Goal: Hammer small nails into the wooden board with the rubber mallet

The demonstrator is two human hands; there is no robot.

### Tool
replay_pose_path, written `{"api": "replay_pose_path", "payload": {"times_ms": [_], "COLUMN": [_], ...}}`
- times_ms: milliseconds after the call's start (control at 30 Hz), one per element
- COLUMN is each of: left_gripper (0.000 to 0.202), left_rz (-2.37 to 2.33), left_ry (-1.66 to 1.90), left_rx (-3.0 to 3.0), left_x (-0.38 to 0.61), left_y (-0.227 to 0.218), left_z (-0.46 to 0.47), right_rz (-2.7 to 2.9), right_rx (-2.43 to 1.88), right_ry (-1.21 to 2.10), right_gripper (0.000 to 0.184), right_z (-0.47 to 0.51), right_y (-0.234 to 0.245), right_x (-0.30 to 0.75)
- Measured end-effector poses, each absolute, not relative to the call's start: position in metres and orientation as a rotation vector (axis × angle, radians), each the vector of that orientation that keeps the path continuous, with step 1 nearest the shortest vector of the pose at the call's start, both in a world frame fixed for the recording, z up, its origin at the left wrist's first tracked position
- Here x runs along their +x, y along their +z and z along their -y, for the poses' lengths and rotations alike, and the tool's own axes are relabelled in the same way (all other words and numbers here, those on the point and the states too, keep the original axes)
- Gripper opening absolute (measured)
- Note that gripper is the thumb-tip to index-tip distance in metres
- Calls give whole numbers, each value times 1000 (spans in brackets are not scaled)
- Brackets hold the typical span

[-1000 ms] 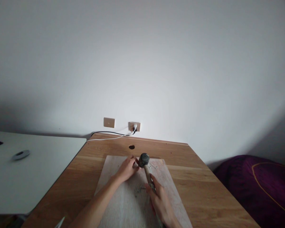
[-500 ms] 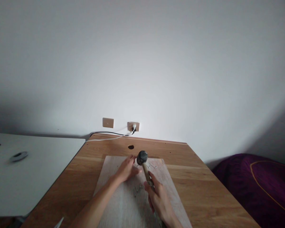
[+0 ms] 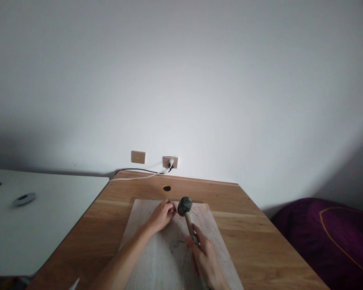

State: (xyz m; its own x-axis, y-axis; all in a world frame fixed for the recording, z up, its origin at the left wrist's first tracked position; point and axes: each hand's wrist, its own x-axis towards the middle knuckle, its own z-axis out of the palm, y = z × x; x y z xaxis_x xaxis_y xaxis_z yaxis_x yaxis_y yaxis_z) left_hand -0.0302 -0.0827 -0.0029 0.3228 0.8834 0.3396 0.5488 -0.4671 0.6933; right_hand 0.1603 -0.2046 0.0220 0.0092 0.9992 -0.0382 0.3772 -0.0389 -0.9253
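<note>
- On the pale board [image 3: 153, 262] that lies in the middle of the wooden desk [image 3: 260, 249], both of the person's hands are at work.
- The right hand [image 3: 206, 261] is over the near half of the board, wrapped around the wooden handle of a hammer [image 3: 186, 211] in a firm hold.
- The hammer's dark round head is over the far end of the board, with the handle slanting back towards the person.
- The left hand [image 3: 161, 215] rests on the far part of the board, its fingertips drawn into a narrow pinch just beside the hammer head; whatever sits between them is too small to make out.
- A few loose nails [image 3: 174, 243] lie on the board between the two forearms, just left of the hammer handle.
- Beyond the far edge of the board there is a small round hole [image 3: 167, 188] in the desk top.
- Further beyond the board, on the wall, a blank plate [image 3: 138, 156] sits beside a socket [image 3: 170, 162] with plugs in it, and cables [image 3: 136, 172] trail along the back of the desk.
- Well to the left of the board stands a white table [image 3: 54, 225] with a grey ring [image 3: 24, 198] on it.
- Well to the right of the board, lower than the desk, lies a purple cushion [image 3: 329, 237].
</note>
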Motion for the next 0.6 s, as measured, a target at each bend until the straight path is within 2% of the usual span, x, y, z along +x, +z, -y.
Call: {"api": "replay_pose_path", "payload": {"times_ms": [67,233,400,600], "left_gripper": [12,60,65,69], "left_rz": [-1253,-1194,-1210,-1198], "left_ry": [968,1000,1004,1004], "left_rx": [2136,2131,2117,2098], "left_x": [-31,-31,-32,-31], "left_y": [-2,6,6,2], "left_z": [84,89,88,87], "right_rz": [1437,1437,1512,1454], "right_rx": [-1505,-1447,-1415,-1508], "right_ry": [1106,1134,1023,1112], "right_gripper": [77,72,60,78], "right_z": [206,204,198,215], "right_y": [25,32,32,37], "right_x": [158,151,153,168]}}
